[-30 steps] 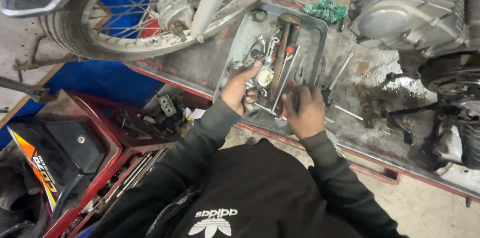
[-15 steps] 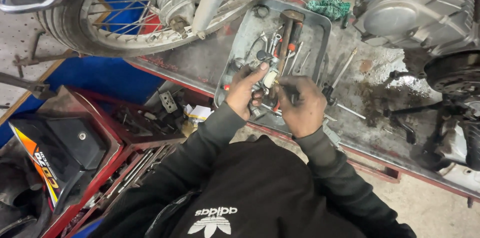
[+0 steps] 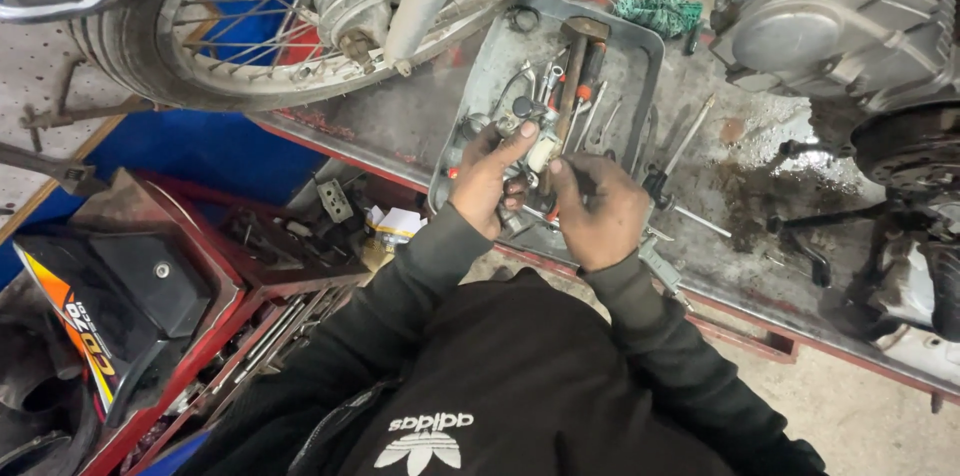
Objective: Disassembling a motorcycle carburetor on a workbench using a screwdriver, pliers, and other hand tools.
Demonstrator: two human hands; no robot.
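Both hands have drawn together over the metal tray (image 3: 645, 46) since a moment ago — the left hand (image 3: 487, 179) and right hand (image 3: 598, 208) both pinch a small pale part (image 3: 543, 151). Rigid, light, likely greasy — best held at its edges.

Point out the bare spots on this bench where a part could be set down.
Bare metal lies between the wheel and the tray, and right of the tray toward the engine, though loose rods lie there. The tray itself is crowded with tools under both hands.

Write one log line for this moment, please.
left hand: on small metal part | right hand: same part | metal tray: tools, hammer
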